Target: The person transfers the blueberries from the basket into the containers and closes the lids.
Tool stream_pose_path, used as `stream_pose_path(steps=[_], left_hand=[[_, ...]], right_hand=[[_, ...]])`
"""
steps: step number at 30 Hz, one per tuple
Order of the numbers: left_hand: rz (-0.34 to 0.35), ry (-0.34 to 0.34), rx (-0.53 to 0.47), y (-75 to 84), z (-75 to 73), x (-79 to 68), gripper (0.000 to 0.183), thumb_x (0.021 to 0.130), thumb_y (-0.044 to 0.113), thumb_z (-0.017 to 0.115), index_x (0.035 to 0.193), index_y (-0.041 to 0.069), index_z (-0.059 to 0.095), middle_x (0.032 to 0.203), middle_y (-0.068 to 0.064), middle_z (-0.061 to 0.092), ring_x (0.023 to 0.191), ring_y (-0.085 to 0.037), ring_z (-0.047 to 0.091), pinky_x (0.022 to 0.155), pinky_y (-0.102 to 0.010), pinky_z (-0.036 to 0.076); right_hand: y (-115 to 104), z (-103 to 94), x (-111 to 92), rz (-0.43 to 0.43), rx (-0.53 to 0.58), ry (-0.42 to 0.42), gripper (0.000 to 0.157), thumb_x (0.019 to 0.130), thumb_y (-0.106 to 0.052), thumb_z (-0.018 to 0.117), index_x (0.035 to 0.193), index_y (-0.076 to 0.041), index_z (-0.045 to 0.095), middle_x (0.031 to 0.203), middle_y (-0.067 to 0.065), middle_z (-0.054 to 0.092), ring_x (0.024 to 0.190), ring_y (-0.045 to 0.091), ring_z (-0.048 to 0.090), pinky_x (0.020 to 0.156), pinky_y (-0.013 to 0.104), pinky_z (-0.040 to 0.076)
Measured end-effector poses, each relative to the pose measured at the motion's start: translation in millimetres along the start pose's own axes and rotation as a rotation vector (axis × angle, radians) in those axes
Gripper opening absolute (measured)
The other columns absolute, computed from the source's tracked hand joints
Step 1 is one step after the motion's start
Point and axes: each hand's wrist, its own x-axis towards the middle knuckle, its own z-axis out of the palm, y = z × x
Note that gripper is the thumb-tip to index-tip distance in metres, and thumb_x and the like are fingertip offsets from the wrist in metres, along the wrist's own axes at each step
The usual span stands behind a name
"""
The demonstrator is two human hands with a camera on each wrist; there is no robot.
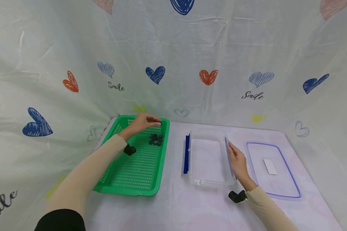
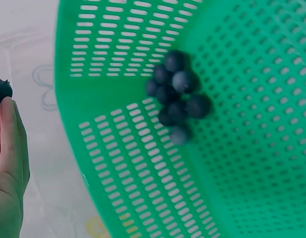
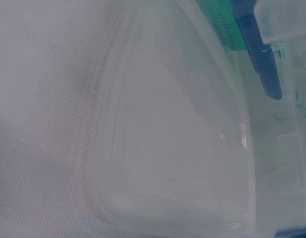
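My left hand (image 1: pixel 141 123) is over the far right part of a green plastic basket (image 1: pixel 162 166). Between thumb and fingertips it pinches one blueberry (image 2: pixel 4 93), dark, with its small crown showing in the left wrist view. Several more blueberries (image 1: pixel 155 140) lie bunched inside the basket by its right wall, just below that hand. My right hand (image 1: pixel 238 160) grips the right side of a clear plastic container (image 1: pixel 211 179) at its raised blue latch flap. Another blue flap (image 1: pixel 186 154) sticks out on the container's left side. No part of the right hand shows in the right wrist view.
A clear lid (image 1: pixel 258 179) with a blue seal lies flat to the right of the container, a white label (image 1: pixel 270 166) on it. A pale cloth covers the table (image 1: pixel 179 205). Behind stands a white curtain (image 1: pixel 179 41) printed with hearts.
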Motion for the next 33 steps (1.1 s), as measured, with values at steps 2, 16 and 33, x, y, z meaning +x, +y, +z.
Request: stream_pose_path(steps=[2, 16, 33], left_hand=[[-0.001, -0.005, -0.003, 3.4, 2.9, 3.2, 0.028, 0.093, 0.022, 0.074, 0.115, 0.004, 0.074, 0.115, -0.01, 0.071, 0.107, -0.025, 0.065, 0.094, -0.043, 0.052], [0.037, -0.033, -0.026, 22.3, 19.3, 19.8, 0.027, 0.093, 0.022, 0.074, 0.114, 0.006, 0.075, 0.113, -0.009, 0.072, 0.106, -0.024, 0.066, 0.094, -0.041, 0.053], [0.069, -0.059, -0.075, 43.9, 45.9, 35.4, 0.023, 0.092, 0.017, 0.075, 0.112, 0.005, 0.076, 0.108, -0.007, 0.073, 0.101, -0.021, 0.067, 0.09, -0.037, 0.055]], right_hand=[[0.2, 0.2, 0.3, 0.014, 0.004, -0.002, 0.044, 0.108, -0.017, 0.047, 0.147, 0.004, 0.045, 0.145, 0.026, 0.047, 0.132, 0.036, 0.047, 0.105, 0.051, 0.041], [4.5, -2.2, 0.5, 0.001, 0.001, 0.002, 0.045, 0.108, -0.018, 0.047, 0.146, 0.005, 0.045, 0.144, 0.027, 0.047, 0.133, 0.038, 0.045, 0.105, 0.052, 0.041], [6.9, 0.0, 3.3, -0.012, 0.002, 0.007, 0.043, 0.108, -0.017, 0.047, 0.146, 0.004, 0.046, 0.143, 0.026, 0.049, 0.131, 0.038, 0.047, 0.104, 0.052, 0.043]])
